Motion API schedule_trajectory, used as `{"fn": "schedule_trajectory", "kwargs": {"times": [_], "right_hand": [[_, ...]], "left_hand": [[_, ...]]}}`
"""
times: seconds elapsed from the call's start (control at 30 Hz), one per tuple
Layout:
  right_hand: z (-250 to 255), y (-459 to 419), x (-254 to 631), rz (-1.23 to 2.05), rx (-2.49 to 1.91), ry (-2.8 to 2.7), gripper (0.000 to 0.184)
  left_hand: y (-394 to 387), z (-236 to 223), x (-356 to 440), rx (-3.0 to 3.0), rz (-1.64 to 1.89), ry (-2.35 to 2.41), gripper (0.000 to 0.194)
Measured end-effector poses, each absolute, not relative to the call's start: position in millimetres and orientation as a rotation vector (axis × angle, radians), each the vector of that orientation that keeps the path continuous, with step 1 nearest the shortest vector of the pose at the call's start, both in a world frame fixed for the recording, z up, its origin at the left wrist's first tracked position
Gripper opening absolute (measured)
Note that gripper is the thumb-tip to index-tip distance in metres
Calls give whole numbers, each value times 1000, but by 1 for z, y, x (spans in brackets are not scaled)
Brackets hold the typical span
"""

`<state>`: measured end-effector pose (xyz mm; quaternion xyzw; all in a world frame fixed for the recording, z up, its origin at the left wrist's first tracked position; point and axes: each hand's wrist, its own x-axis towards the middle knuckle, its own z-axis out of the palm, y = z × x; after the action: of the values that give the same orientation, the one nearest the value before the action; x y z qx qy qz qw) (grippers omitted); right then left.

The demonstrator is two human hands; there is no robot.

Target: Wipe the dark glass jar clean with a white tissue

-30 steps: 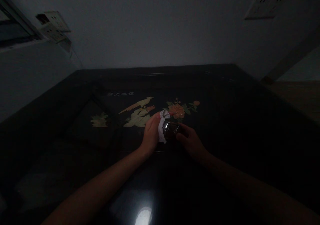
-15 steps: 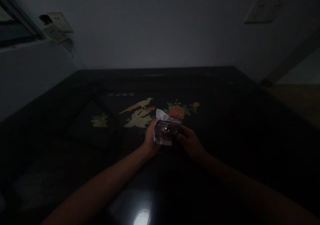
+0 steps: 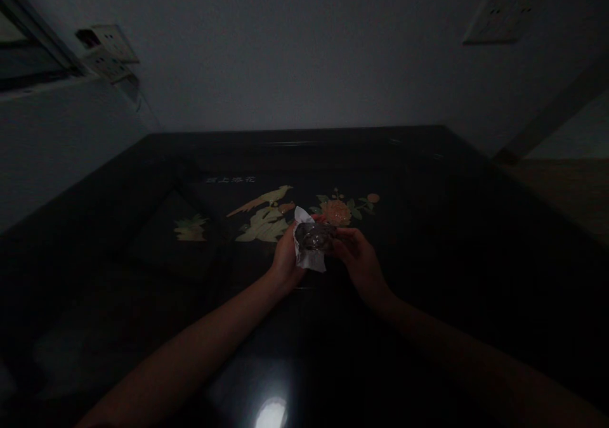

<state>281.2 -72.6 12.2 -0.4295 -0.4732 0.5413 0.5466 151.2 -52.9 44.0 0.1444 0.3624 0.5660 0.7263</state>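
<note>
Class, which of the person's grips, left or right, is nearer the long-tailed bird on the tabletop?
Left. The left grip, holding the white tissue, is just below and right of the long-tailed bird in the picture; the right grip is farther right, on the glossy see-through object.

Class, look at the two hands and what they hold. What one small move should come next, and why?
Probably turn the shiny object slightly with the right hand against the white sheet: the right hand grips its right end, while the left hand holds the sheet at its left side, so turning would bring another part against it.
</note>
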Motion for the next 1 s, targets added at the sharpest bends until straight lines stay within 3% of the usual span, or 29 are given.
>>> {"fn": "schedule_trajectory", "kwargs": {"times": [0.2, 0.47, 0.67, 1.0], "right_hand": [[15, -73, 280, 1366, -1010, -1233, 40], [20, -76, 279, 1235, -1072, -1503, 51], [21, -75, 283, 1271, -1079, -1455, 59], [26, -77, 289, 1401, -906, -1423, 61]], "left_hand": [[-49, 42, 142, 493, 1297, 965, 34], [-59, 54, 141, 1066, 1356, 1228, 39], [-69, 55, 146, 1252, 1358, 1180, 39], [-60, 57, 143, 885, 1213, 935, 44]]}}
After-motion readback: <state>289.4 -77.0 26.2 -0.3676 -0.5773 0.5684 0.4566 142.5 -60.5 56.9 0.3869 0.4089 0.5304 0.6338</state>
